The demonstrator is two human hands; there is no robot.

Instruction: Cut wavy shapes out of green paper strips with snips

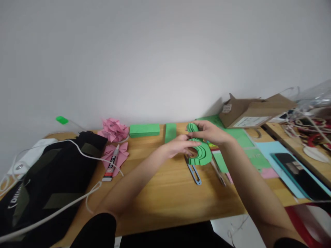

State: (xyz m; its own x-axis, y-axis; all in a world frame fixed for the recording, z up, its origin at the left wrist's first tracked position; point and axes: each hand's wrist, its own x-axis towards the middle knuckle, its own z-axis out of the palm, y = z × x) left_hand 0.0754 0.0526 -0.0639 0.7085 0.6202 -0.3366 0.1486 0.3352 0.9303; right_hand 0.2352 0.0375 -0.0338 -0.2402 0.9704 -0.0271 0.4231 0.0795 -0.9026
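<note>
In the head view, a curved green layered paper piece (pixel 203 154) is held above the desk, its several stepped layers showing along the edge. My left hand (pixel 178 146) grips it from the left, fingertips at its inner curve. From the upper right, my right hand (pixel 210 132) pinches its upper part; some of those fingertips are hidden. Below the piece lies a blue-grey utility knife (pixel 194 174) on the wood. A long thin tool (pixel 218 172), too blurred to name, rests just right of it.
Left are a glue tube (pixel 112 165), a pink folded-paper flower (pixel 113 130), a black bag (pixel 59 182) and white cables. A green paper stack (pixel 144 130) and green strip (pixel 170 132) lie by the wall. Right stand a cardboard box (pixel 254 112) and a phone (pixel 301 175) on light-blue paper.
</note>
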